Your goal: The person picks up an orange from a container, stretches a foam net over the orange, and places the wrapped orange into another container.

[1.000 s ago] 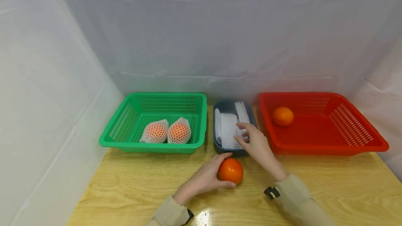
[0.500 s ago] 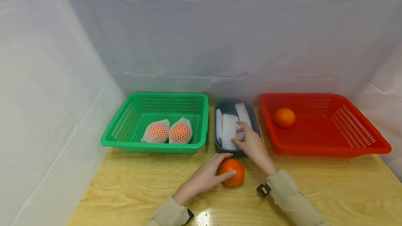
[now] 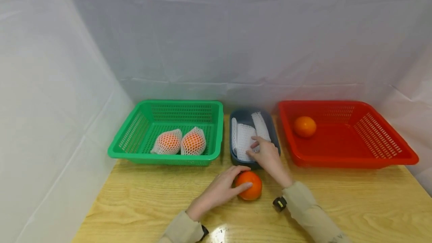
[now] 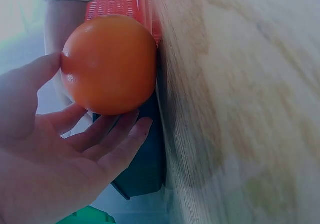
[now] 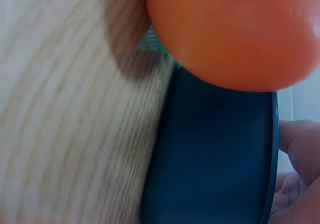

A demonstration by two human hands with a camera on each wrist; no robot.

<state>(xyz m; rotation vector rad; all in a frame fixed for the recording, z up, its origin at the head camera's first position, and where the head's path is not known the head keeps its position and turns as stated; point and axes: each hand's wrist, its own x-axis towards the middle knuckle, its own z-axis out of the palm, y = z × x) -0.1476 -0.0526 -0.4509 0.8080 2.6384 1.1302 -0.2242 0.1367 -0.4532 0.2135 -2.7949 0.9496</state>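
Observation:
My left hand (image 3: 219, 186) holds a glossy orange (image 3: 249, 185) on the table, its thumb over the near side and its fingers round the far side. In the left wrist view, the fingers (image 4: 122, 141) curve beneath the orange (image 4: 112, 63). Inside a dark blue box (image 3: 233, 160), my right hand (image 3: 268, 156) reaches over white foam net sleeves (image 3: 243, 141), thumb and forefinger apart. Another foam net sleeve (image 3: 260, 125) lies at the box's right. From the right wrist, the right hand (image 5: 302, 169) shows only partly behind the box rim; its fingertips are hidden.
To the left stands a green basket (image 3: 216, 156) holding two oranges in foam nets (image 3: 168, 141). A red basket (image 3: 354, 156) on the right holds one bare orange (image 3: 305, 126). White sheeting (image 3: 216, 40) rises behind and beside the wooden table (image 3: 141, 198).
My right hand has moved left and down into the dark blue box, its thumb and forefinger drawing a little closer. The left thumb has shifted up onto the orange, which stays in place.

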